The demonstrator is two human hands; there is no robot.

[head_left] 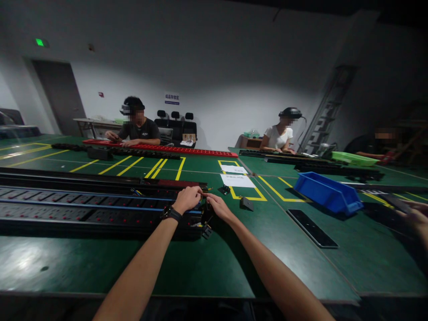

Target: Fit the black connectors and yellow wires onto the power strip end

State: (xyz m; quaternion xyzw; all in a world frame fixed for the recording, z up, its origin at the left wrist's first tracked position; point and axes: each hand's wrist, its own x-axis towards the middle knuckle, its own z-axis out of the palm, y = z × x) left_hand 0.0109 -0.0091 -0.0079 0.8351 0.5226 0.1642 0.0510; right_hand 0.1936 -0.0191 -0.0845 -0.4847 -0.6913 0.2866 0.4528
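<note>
A long black rail-like assembly with red dots and blue strips lies on the green table, reaching in from the left. At its right end is my left hand, wearing a watch, its fingers closed over the end's upper side. My right hand meets it from the right, its fingers pinched near the left fingertips. What either hand grips is hidden or too small to make out. Just below the fingers is a dark end part, with a small black ribbed piece beneath it.
On the right are a blue bin, a flat black panel and another person's hand. A black block and white papers lie beyond my hands. Co-workers sit across the table behind a red rail.
</note>
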